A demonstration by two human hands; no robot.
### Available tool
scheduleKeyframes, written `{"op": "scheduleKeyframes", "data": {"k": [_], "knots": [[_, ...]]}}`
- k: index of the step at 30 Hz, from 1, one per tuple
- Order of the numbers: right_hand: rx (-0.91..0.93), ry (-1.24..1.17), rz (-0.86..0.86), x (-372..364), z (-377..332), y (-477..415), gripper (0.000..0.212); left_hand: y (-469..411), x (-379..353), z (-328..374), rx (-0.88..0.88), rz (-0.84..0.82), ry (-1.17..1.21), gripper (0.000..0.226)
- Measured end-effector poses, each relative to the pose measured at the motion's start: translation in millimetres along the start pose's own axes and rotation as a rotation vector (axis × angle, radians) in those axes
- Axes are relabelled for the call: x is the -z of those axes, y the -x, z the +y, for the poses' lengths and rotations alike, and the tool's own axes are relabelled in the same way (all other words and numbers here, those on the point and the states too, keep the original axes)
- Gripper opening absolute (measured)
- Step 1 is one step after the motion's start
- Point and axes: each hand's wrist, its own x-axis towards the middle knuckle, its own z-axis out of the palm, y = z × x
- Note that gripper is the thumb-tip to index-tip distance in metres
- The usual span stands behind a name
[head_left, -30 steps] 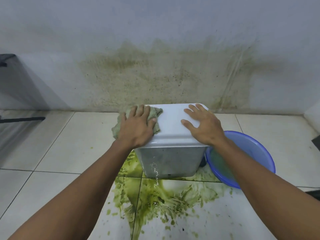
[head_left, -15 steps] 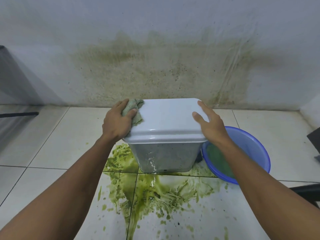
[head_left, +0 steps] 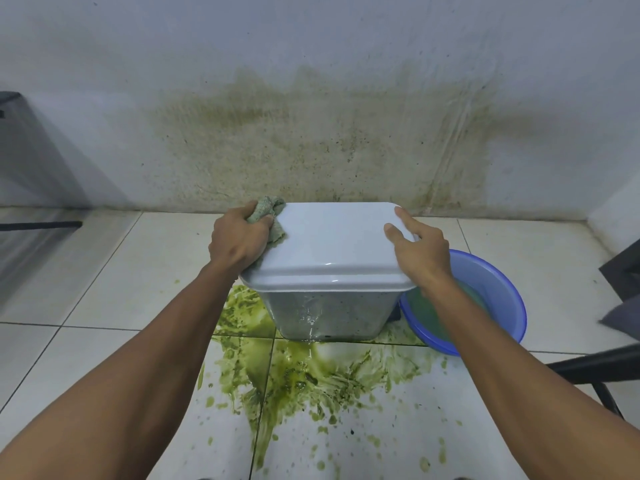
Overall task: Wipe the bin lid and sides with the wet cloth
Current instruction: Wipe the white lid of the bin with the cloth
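A white bin stands on the tiled floor by the wall, its glossy lid (head_left: 332,244) closed and its wet, speckled front side (head_left: 332,313) facing me. My left hand (head_left: 239,239) grips a bunched greenish wet cloth (head_left: 268,211) against the lid's far left corner and left edge. My right hand (head_left: 420,251) rests on the lid's right edge, thumb and forefinger spread flat on top, holding nothing.
Green slime (head_left: 304,372) is smeared over the tiles in front of and left of the bin. A blue basin (head_left: 498,299) with greenish water sits right of the bin. The wall (head_left: 311,140) behind is stained green. Dark furniture legs (head_left: 595,368) stand at right.
My left hand has slid with the cloth from the lid's top left to its far left corner, bunching the cloth. My right hand shifted from flat on the lid to its right edge.
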Motion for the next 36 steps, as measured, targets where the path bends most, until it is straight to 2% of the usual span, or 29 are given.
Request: {"op": "scheduleKeyframes", "data": {"k": [5, 10, 14, 17, 19, 22, 28, 36], "knots": [[-0.012, -0.011, -0.006, -0.9, -4.2, -5.2, 0.048, -8.7, -2.4, 4.1, 0.021, -0.014, -0.019, 0.062], [-0.013, -0.010, 0.031, -9.7, 3.1, -5.4, 0.044, -1.4, -7.8, 6.6, -0.030, 0.011, -0.171, 0.058], [0.065, 0.014, 0.035, -17.3, 14.8, -2.5, 0.042, 33.2, -30.0, -4.7, -0.306, 0.069, -0.405, 0.059], [0.100, 0.021, -0.064, -9.0, 19.0, -8.4, 0.043, 50.0, -37.1, -17.3, -0.556, 0.081, -0.469, 0.060], [0.118, 0.000, -0.146, -4.1, 21.9, -10.8, 0.043, 44.5, -26.8, -27.4, -0.730, 0.012, -0.550, 0.063], [0.133, -0.061, -0.139, -4.1, 23.3, -9.8, 0.042, 33.4, -14.6, -32.5, -0.906, -0.104, -0.675, 0.067], [0.137, -0.065, -0.134, -4.3, 20.4, -8.8, 0.040, 33.7, -41.8, 10.7, -0.955, -0.232, -0.808, 0.072], [0.191, 0.020, -0.158, -1.1, 23.0, -9.8, 0.040, 37.4, -63.0, 41.1, -0.926, -0.349, -0.794, 0.082]]}}
